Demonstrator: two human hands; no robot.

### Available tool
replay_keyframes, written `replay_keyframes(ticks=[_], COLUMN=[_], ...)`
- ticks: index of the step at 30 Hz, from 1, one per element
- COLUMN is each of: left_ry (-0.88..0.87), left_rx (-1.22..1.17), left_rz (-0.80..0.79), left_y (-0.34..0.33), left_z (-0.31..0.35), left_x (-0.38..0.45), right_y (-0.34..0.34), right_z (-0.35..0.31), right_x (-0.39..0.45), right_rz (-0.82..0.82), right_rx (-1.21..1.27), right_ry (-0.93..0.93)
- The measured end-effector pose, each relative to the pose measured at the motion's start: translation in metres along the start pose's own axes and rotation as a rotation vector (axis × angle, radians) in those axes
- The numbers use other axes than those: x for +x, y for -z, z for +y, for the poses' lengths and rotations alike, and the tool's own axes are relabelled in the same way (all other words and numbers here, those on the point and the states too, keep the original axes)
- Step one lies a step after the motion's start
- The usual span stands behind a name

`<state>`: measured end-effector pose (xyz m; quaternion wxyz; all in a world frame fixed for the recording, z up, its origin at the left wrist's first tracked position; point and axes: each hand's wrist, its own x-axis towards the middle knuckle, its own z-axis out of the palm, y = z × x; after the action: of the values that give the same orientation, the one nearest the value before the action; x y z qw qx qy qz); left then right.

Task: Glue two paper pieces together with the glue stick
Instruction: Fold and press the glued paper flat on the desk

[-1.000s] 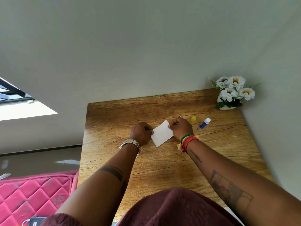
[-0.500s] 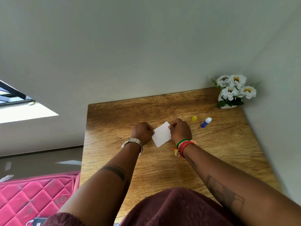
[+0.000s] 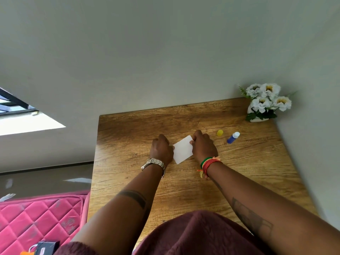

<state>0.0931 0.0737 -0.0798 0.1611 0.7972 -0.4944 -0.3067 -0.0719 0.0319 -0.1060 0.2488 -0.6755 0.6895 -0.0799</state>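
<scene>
A small white paper [image 3: 182, 150] lies tilted on the wooden table [image 3: 248, 172] between my hands. My left hand [image 3: 161, 149] has its fingers curled onto the paper's left edge. My right hand [image 3: 203, 145] pinches the paper's upper right corner and covers its right edge. I cannot tell whether one sheet or two stacked sheets lie there. To the right, a blue glue stick [image 3: 232, 137] lies on its side with its white tip exposed. Its yellow cap [image 3: 219, 132] stands apart, just left of it.
A white pot of white flowers [image 3: 265, 102] stands in the table's far right corner against the wall. A pink quilted mattress [image 3: 36, 216] lies on the floor to the left, with a small black item [image 3: 46, 247] on it.
Both hands and the paper have stayed nearly still; the hands closed in a little on the paper's edges. The camera view shifted slightly.
</scene>
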Motion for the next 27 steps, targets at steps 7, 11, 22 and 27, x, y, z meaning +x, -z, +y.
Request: replay_keyframes(ticks=[7,11,22,27], left_ry=[-0.533,-0.47,-0.533,-0.504], left_rx=[0.443,0.553,0.637,0.635], left_rz=[0.073,-0.111,-0.205,-0.228], left_y=[-0.031,-0.04,-0.027,-0.026], left_z=[-0.018,-0.031,-0.038,-0.036], left_x=[-0.04,-0.041,-0.032,-0.033], right_y=[-0.003,-0.001,-0.014,-0.009], right_z=[0.003,0.0,0.028,0.031], right_x=[-0.005,-0.009,-0.026,-0.026], right_rz=[0.039,0.051,-0.165,-0.159], right_rx=[-0.107,-0.162,-0.311,-0.374], right_ry=[0.094,0.106,0.601,0.534])
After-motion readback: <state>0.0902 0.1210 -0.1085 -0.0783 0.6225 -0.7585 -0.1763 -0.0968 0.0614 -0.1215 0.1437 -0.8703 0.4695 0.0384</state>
